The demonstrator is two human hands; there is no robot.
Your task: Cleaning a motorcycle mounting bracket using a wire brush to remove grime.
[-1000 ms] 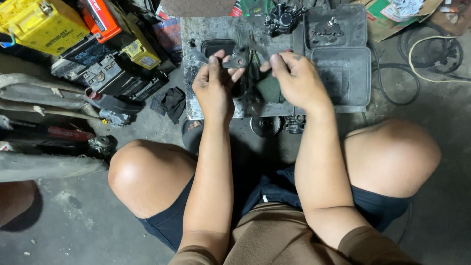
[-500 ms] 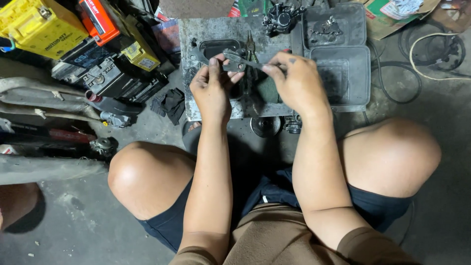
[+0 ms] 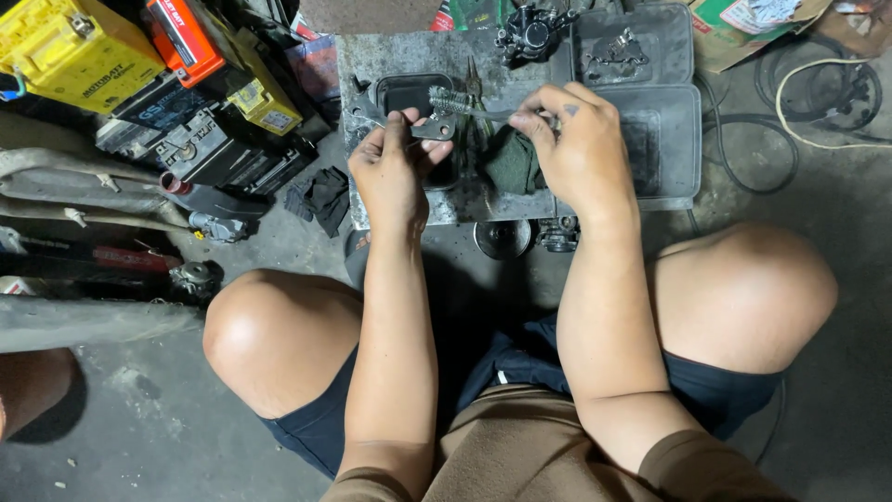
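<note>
Over the grimy grey metal tray [image 3: 641,191], the left hand [image 3: 390,177] pinches a small, dull grey metal part [image 3: 433,130]. The right hand [image 3: 581,149] grips the thin wire handle of a bristly round brush [image 3: 448,100], whose head sits just above that part.

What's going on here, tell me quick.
A person squats on a concrete floor over a grimy grey metal tray. The left hand pinches a small dark metal part in its fingers. The right hand holds a thin wire bottle-type brush, its bristled end lying right by the part. A dark green rag lies on the tray under the hands. A yellow box-shaped battery stands at the far left.
</note>
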